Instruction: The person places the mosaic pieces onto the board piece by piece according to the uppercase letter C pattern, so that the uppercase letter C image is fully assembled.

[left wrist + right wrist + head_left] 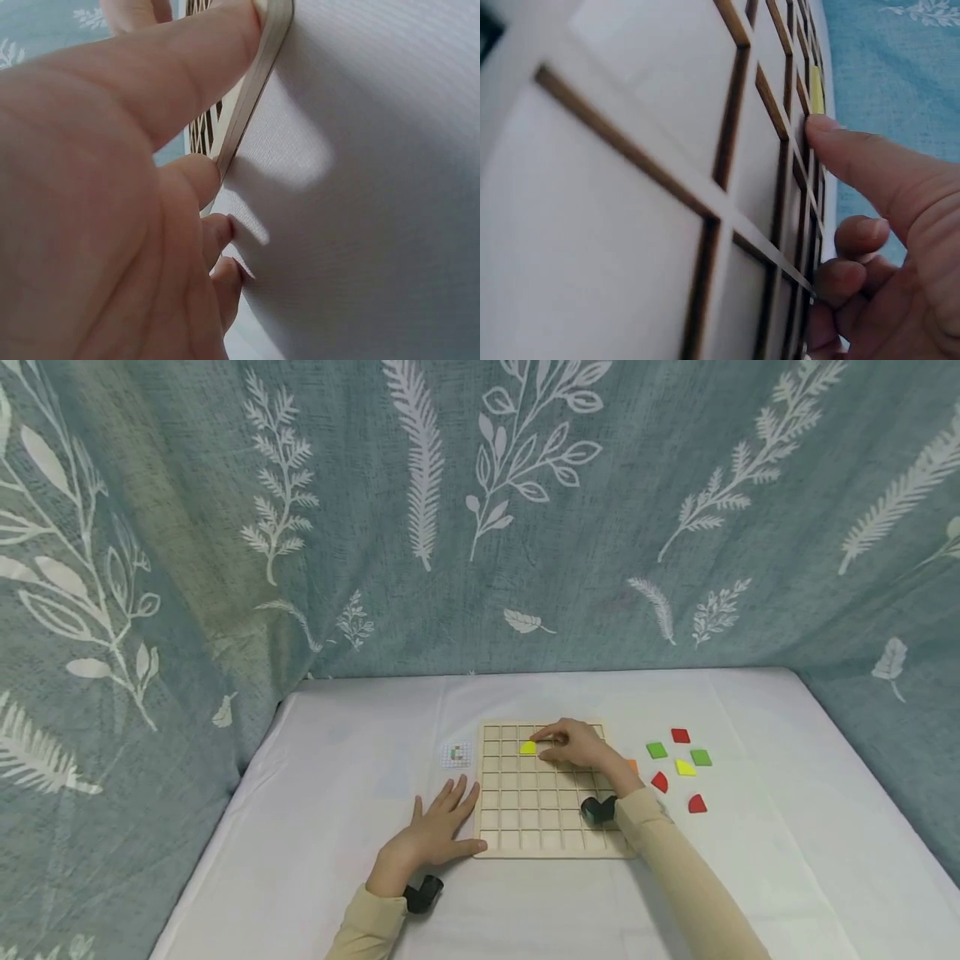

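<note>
A pale wooden grid board (510, 820) lies flat on the white cloth. One yellow piece (528, 748) with a rounded side lies in a cell of its upper rows. Over the board, my right hand (576, 745) has its index fingertip at that piece's edge, with the thumb a little apart. Seen from the right wrist, a fingertip (823, 126) overlaps the end of the yellow piece (817, 91), and the other fingers are bent over the grid. My left hand (435, 833) lies spread by the board's left side, thumb touching its rim (259, 71).
A small printed card (456, 755) with a coloured pattern lies left of the board. Several loose pieces lie to the right, among them a red square (680, 736), a green square (657, 750) and a yellow quarter-circle (685, 767). An orange piece (633, 766) is partly hidden by my right wrist.
</note>
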Motion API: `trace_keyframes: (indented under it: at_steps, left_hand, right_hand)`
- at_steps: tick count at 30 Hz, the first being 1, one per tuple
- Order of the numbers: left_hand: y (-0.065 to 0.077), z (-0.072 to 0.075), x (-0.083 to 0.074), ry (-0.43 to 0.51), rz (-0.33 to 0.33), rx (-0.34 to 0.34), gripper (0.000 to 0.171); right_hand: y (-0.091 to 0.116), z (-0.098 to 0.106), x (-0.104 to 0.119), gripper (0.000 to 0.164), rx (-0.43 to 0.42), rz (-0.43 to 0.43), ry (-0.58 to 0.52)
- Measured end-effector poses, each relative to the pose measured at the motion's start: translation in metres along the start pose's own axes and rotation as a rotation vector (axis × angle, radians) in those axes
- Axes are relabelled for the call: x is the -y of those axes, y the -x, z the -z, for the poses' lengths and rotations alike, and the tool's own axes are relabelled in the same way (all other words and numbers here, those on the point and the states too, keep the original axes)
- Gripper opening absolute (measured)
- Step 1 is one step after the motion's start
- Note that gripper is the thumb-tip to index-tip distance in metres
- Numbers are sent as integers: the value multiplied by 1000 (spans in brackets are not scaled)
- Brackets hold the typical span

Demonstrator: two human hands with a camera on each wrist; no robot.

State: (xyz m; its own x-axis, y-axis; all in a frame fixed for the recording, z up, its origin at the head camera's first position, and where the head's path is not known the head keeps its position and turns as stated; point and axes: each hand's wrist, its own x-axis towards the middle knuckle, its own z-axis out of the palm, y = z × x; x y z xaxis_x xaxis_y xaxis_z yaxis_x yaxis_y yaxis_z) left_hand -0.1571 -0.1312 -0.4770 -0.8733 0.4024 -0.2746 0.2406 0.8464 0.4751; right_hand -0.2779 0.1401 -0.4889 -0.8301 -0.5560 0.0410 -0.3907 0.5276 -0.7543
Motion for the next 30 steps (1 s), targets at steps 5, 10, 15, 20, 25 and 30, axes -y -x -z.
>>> trace_keyframes:
  at_steps: [5,10,15,20,25,30]
  left_hand:
    - [1,-2,0,2,-15,1,84]
    - [4,-2,0,7,-6,1,84]
    - [6,1,0,11,-5,1,84]
    - [6,0,1,21,-9,7,84]
    - [5,0,2,24,-10,2,83]
    - [3,0,3,15,-10,-2,84]
  right_hand:
    - [6,1,-2,32,19,-71,-1]
    - [12,5,2,32,38,-99,-11]
    - [22,11,1,31,38,-140,-44]
    - [36,20,-2,29,-5,-169,-37]
    - [49,35,-3,29,-45,-176,13]
    - [59,49,-5,30,-99,-220,46]
